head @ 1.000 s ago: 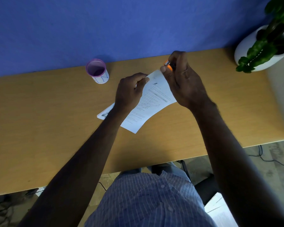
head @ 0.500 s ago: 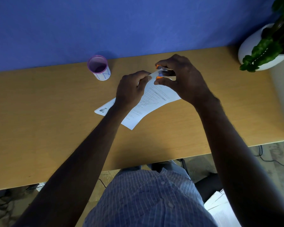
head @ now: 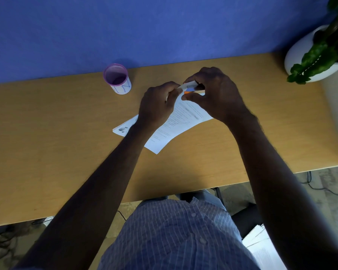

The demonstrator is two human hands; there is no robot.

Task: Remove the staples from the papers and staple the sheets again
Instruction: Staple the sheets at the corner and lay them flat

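Note:
A printed set of white sheets (head: 180, 125) is lifted at its far corner above the wooden desk (head: 47, 145). My left hand (head: 157, 106) pinches that top corner from the left. My right hand (head: 216, 94) grips a small orange and grey stapler (head: 192, 90) whose jaws sit over the same paper corner, thumb below and fingers on top. Another sheet (head: 125, 128) lies flat under my left wrist, with a dark picture near its edge.
A purple-rimmed white cup (head: 117, 78) stands at the back of the desk by the blue wall (head: 144, 26). A white pot with a green plant (head: 318, 55) sits at the back right. More papers (head: 261, 248) lie low at my right side.
My right hand swung the stapler from upright behind the corner down across it, and now clamps over the corner. The left hand kept its pinch on the paper.

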